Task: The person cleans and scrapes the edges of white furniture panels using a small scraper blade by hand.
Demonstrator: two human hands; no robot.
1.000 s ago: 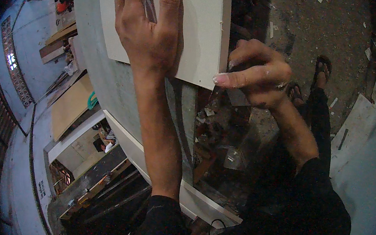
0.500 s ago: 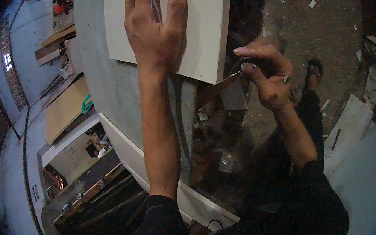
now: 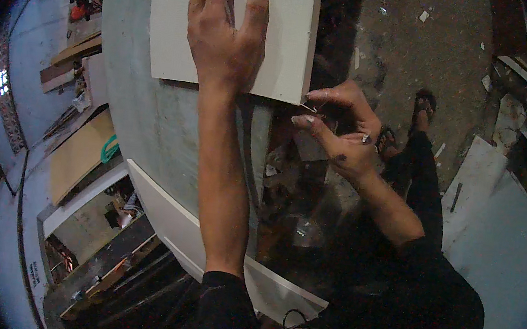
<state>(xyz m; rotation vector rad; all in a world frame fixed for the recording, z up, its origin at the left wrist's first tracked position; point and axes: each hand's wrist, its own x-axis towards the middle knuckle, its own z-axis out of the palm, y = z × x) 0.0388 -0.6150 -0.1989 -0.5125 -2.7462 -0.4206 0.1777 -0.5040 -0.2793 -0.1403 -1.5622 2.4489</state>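
Below, debris litters the floor under the white board.

left hand flat on white board; right hand pinches thin nail at board's corner

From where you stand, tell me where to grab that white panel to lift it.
Grip the white panel by its right edge, coming from the right: that edge seems to overhang the grey worktop. The left hand lies flat on top, and the right hand is already beside that corner.

Dim, bluish, fisheye-warped, dark-vignetted edges
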